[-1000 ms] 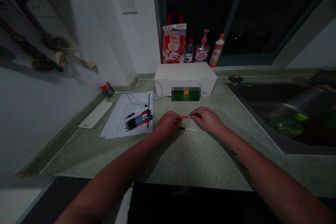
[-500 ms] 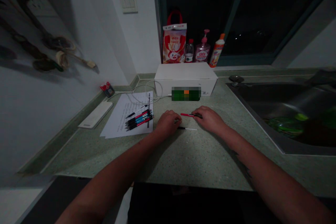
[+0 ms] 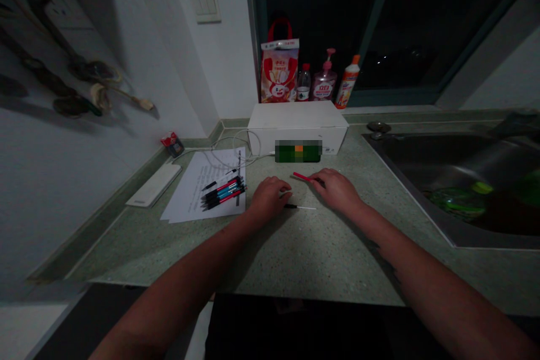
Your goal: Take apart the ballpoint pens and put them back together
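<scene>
My left hand (image 3: pixel 269 198) rests on the speckled green countertop (image 3: pixel 304 259), fingers curled, and their undersides are hidden. My right hand (image 3: pixel 337 189) pinches the dark end of a red pen barrel (image 3: pixel 302 177), which slants up and left from its fingers. Below, between my hands, a thin black-and-white pen refill (image 3: pixel 300 207) lies on the counter, touching neither hand. To the left of my left hand, a bundle of red, blue and black pens (image 3: pixel 223 193) lies on a sheet of printed paper (image 3: pixel 185 202).
A white box (image 3: pixel 297 126) stands at the back, with a white cable (image 3: pixel 230 152) beside it. Bottles and a red bag (image 3: pixel 279 74) stand on the sill behind. A steel sink (image 3: pixel 447 163) lies right; a white board (image 3: pixel 154 184) lies left against the wall.
The red pen barrel has swung from nearly level to a slant, and its free end no longer reaches my left hand. My left hand has drawn slightly away from it.
</scene>
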A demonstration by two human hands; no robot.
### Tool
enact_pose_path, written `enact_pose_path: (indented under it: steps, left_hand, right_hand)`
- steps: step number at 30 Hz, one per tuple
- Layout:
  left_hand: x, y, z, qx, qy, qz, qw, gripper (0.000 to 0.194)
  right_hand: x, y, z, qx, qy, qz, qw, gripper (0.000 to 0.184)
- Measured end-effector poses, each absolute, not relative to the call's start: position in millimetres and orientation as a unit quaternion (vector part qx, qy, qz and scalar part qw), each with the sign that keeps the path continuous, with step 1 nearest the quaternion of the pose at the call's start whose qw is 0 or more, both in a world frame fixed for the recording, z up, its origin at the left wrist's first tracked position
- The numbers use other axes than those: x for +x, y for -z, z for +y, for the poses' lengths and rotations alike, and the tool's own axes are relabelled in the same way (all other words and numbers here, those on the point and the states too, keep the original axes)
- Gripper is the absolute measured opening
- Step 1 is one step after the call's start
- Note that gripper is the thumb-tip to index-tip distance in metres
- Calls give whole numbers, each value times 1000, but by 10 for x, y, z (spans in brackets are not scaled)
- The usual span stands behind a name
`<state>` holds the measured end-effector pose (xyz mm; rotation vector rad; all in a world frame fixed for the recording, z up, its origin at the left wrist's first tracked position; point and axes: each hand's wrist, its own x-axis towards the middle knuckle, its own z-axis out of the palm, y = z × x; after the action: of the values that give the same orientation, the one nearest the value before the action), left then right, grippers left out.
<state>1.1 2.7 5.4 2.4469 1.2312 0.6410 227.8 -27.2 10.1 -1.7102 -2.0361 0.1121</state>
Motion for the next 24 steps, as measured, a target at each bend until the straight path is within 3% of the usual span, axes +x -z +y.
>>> enact_pose_path:
  steps: [5,10,18,24]
  left_hand:
    - [-14,-65,17,857,-237,427,166,14]
    - [5,-45,46,862,-204,433,168,15]
    - [43,19,95,878,-185,419,139,16]
    - [90,3,81,879,-181,420,133,17]
  right_hand:
    - [2346,-70,-231,-661,-139,-631,380,23]
    - [2314,-55,-243,-608,-120,-695,364,24]
    - [2307,35,-136,-580,-321,-564,492,28]
    - [2320,35,-147,-602,-253,-595,468,24]
